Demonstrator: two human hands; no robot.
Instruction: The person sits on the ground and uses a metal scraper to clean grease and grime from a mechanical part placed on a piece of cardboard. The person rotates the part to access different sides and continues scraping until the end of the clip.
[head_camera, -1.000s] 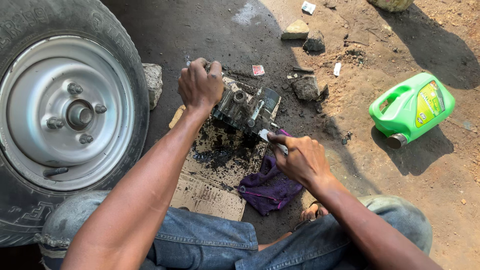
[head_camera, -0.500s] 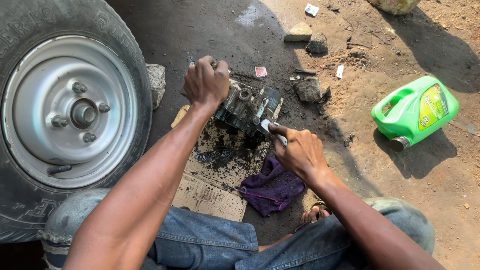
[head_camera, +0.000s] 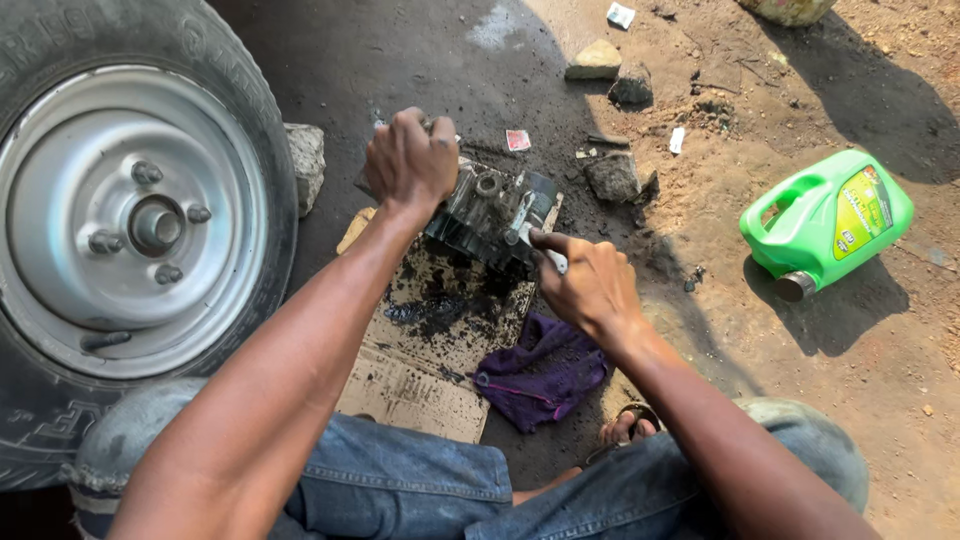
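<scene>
Greasy engine part (head_camera: 490, 215): left hand (head_camera: 410, 160) clamps its top, right hand (head_camera: 590, 285) pinches a small tool (head_camera: 550, 255). Oily grip may slip, I judge.

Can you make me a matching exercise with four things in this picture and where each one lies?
Things:
1. green jug
2. purple rag
3. wheel
4. greasy engine part

Places:
A. on the oily cardboard, gripped by the left hand
B. on its side on the dirt, far right
C. upright at the left edge
D. on the ground below the right hand

Pairs: 1-B, 2-D, 3-C, 4-A
</scene>
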